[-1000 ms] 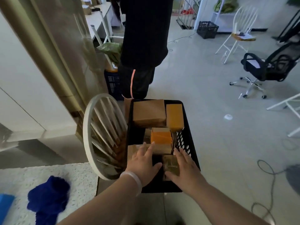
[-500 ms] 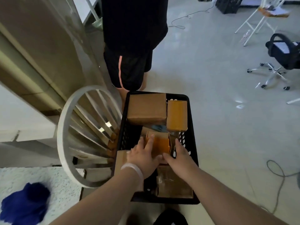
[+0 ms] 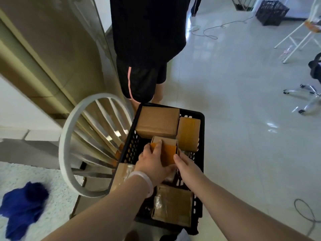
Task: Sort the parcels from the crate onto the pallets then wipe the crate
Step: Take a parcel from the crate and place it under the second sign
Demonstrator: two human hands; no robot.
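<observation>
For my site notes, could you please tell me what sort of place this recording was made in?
Likely an office or workroom doubling as a packing area: a glossy tiled floor, a wheeled office chair, and a black crate of cardboard parcels.

Legible text: none. What faces you is plain card and tape on the large brown parcel (image 3: 157, 121), the orange-taped parcel (image 3: 188, 132) and the small parcel (image 3: 166, 152) gripped between your hands (left hand (image 3: 152, 166), right hand (image 3: 189, 169)). The clear pouch (image 3: 159, 202) on the near parcel (image 3: 178, 207) may carry a slip, but it is too blurred to read. On the crate (image 3: 192, 113) wall you can make out no mark or number.
</observation>
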